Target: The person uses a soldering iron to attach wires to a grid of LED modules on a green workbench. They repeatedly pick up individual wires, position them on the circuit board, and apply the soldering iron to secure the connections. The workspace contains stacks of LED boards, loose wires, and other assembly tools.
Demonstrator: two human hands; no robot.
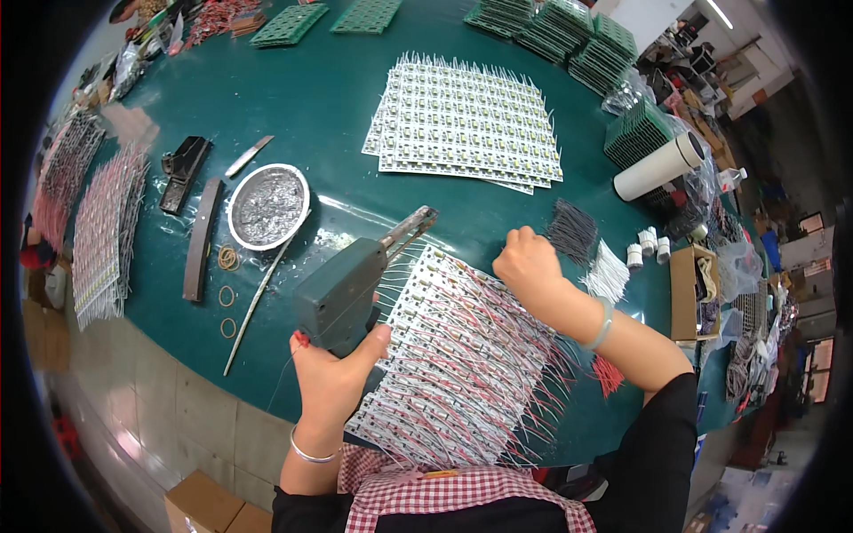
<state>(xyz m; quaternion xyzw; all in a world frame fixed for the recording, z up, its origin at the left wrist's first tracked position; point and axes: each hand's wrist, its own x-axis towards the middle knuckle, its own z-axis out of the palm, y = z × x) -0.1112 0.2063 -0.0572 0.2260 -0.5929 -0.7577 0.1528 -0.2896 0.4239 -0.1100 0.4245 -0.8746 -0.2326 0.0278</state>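
Note:
My left hand (333,369) is wrapped around the grip of a dark green soldering gun (338,293), its metal tip pointing up and away to the right. In front of me lies a white circuit board panel (404,355), with rows of red, white and dark wires (480,355) attached and trailing off its right side. Fingers pinched together, my right hand (529,262) hovers by the panel's far right corner. Whatever is between those fingertips is hidden. Just right of this hand lie a bundle of dark wires (571,233) and a bundle of white wires (607,271).
A white bowl (306,200) of grey, shiny material stands left, with a thin rod (267,293) beside it. Stacked white panels (466,124) lie farther back. Red wires (608,377) rest near my right forearm. A white cylinder (657,167) and cardboard box (684,293) stand right.

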